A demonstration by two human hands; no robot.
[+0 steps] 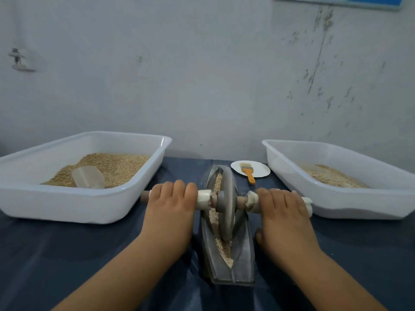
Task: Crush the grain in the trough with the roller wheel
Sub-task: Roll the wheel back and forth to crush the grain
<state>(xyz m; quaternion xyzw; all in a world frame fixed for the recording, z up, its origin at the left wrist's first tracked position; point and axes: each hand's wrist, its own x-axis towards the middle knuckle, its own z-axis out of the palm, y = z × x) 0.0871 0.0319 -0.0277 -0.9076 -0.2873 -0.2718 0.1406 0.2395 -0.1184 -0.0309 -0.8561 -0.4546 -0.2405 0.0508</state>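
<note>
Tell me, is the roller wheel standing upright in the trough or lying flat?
Upright. The roller wheel stands on edge in the trough, on the grain, its axle level between the left hand and right hand.

The trough (226,263) and roller wheel (226,205) look like smooth, dull grey metal, the axle (241,200) like bare wood wrapped in white cloth-like padding, both trays (94,209) are glossy white plastic, the grain (112,167) is rough and matt, and the table (56,254) wears a dark, slightly shiny sheet.
</note>
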